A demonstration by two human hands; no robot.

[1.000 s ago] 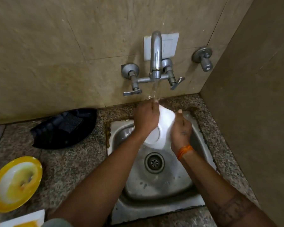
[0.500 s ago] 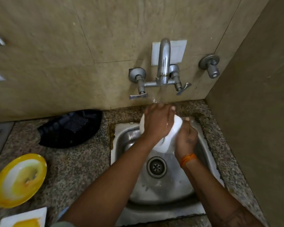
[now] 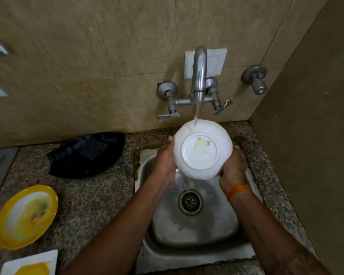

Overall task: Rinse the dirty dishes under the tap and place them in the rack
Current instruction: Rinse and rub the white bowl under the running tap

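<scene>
We hold the white bowl (image 3: 202,149) between both hands, base turned up toward the camera, rim facing away and down over the sink (image 3: 195,231). Left hand (image 3: 164,161) grips the bowl's left wall, right hand (image 3: 233,167) grips the right wall, fingers curled around the far side, so the fingertips are mostly hidden. The bowl sits between the palms, slightly closer to the wall than the wrists.

Key relation: the tap (image 3: 199,76) spout is directly above the bowl's far edge. The water stream (image 3: 196,115) lands on the outer wall near the far rim and runs off the near edge toward the drain (image 3: 190,202). So only the outside is being rinsed; we judge the inside cannot be checked from this view. A pale yellowish patch shows on the base.

Both hands are equally near. We judge the next move is a rotation about the left-right axis through the palms, to bring the cavity under the stream.

Waiting on the surface (image 3: 91,195), left of the sink: yellow plate (image 3: 25,217), white square plate (image 3: 30,262) with yellow residue, black dish (image 3: 87,153). No rack is clearly identifiable in view. Wet walls, so slip risk during the turn.
</scene>
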